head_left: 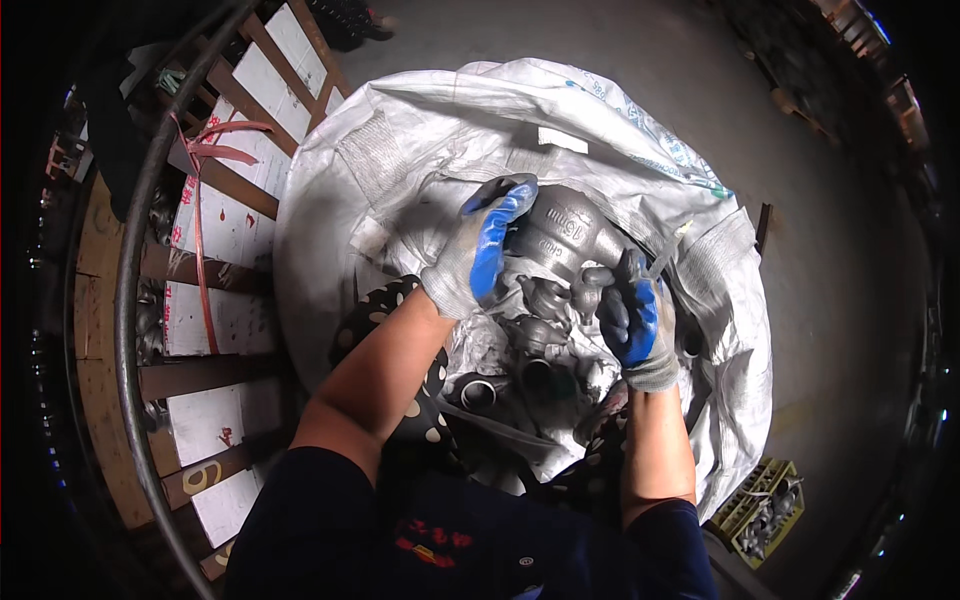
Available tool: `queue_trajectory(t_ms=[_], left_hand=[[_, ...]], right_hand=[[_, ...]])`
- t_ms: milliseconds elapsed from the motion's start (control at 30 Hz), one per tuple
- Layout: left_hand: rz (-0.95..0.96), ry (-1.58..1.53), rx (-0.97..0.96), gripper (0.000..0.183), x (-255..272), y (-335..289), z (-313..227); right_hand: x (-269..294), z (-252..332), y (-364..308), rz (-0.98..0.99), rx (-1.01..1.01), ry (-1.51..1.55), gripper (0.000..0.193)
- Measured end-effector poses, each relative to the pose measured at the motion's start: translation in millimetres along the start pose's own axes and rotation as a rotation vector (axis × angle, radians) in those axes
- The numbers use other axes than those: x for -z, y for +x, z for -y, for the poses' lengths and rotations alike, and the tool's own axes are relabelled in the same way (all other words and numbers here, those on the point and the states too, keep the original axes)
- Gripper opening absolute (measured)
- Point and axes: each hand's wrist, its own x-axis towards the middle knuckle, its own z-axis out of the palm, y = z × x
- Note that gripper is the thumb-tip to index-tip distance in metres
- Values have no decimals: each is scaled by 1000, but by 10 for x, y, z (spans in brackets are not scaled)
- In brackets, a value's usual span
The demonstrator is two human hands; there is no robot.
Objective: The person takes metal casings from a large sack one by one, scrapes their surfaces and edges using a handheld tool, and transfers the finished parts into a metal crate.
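Observation:
A large grey metal valve-body-like casting (566,232) with raised markings lies tilted inside a white woven bulk bag (330,230). My left hand (488,245), in a grey and blue work glove, grips its left side, fingertips at its upper edge. My right hand (638,318), gloved alike, is by the casting's lower right end with its fingers curled inward. What those fingers close on, if anything, I cannot make out. Between my hands lie several smaller grey castings (545,300). Nearer me is a round-mouthed pipe piece (478,393).
On the left stands a crate of brown slats (205,375) with white panels, a curved metal rail (128,300) and a pink tie strap (203,240). A yellow crate of metal parts (760,512) sits on the floor at lower right. The bag's rim rises around my hands.

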Motion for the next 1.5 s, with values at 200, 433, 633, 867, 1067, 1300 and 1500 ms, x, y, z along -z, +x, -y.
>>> queue_trajectory(t_ms=[200, 433, 633, 867, 1067, 1300, 1500], left_hand=[[51, -30, 66, 27, 30, 28, 35], [168, 294, -214, 29, 219, 177, 361], [137, -47, 40, 34, 127, 74, 260], [98, 176, -47, 35, 92, 80, 326], [147, -97, 88, 37, 52, 33, 441], [285, -414, 311, 41, -26, 68, 459], [567, -672, 419, 45, -218, -11, 328]], right_hand=[[-18, 34, 12, -80, 258, -530, 20], [-192, 167, -76, -77, 431, -980, 36], [-79, 217, -112, -147, 218, -585, 32], [98, 255, -86, -27, 967, -1639, 31], [33, 159, -136, -212, 264, -330, 24], [-285, 32, -286, -189, 715, -1188, 36], [-358, 9, -389, -82, 865, -1399, 44]])
